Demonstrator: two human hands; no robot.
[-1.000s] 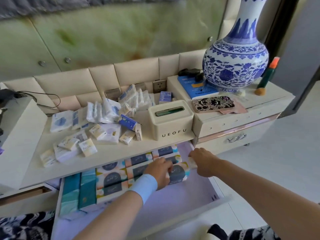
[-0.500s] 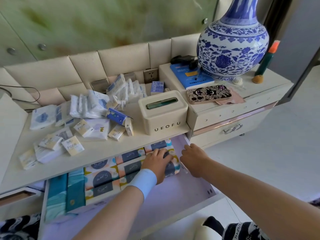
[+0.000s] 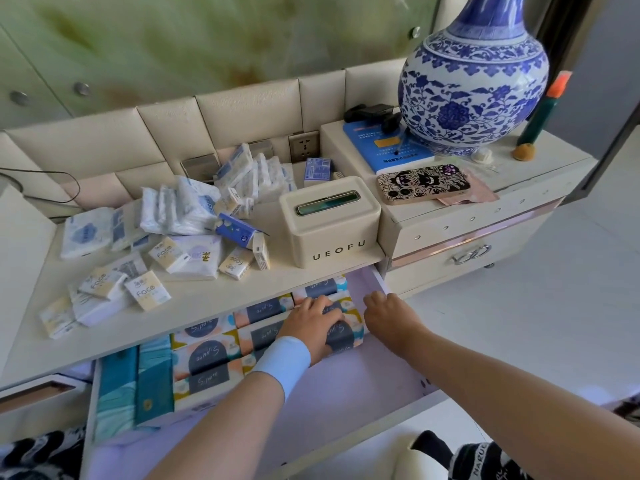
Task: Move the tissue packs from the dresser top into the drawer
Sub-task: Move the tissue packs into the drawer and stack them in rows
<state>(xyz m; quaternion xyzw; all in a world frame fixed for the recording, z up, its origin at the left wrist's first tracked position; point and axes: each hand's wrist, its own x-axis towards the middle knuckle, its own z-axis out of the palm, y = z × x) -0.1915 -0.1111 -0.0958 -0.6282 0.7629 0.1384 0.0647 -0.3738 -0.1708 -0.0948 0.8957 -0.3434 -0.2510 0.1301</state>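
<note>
Left hand [image 3: 313, 320]: yours, with a blue wristband [image 3: 284, 358]. The fingers lie nearly straight and spread, palm down, on the end pack [image 3: 341, 336] in the drawer [image 3: 363, 379]. The hand presses on the pack rather than clasping it.
Right hand [image 3: 393, 315]: just beside your left, at the right end of the same row. The fingers bend downward and the tips are hidden behind the knuckles (you cannot tell whether they pinch anything or only touch).
Stowed packs: the patterned packs [image 3: 207, 355] have dark oval labels and lie flat in rows, edge to edge, at the back of the drawer. Two teal packs [image 3: 135, 389] lie lengthwise at their left.
Loose packs: on the top [image 3: 214, 303], white-and-blue packs [image 3: 180, 216] are heaped near the back. Small cream "Face" packs [image 3: 147, 294] are scattered nearer the front edge, left of centre.
Drawer: pulled out below the top, with its lilac floor showing in front of the packs.
Top: cream. A tissue box [image 3: 329, 230] marked UEOFU stands at its right end.
Side unit [image 3: 433, 226]: higher, to the right. It holds a blue-and-white vase [image 3: 474, 74], a blue book [image 3: 384, 150] and a patterned phone [image 3: 424, 183].
Room: a padded cream back panel [image 3: 242, 112] with a socket [image 3: 304, 147], a glossy green wall [image 3: 207, 39] above it, and white floor [image 3: 519, 323] at the right.
</note>
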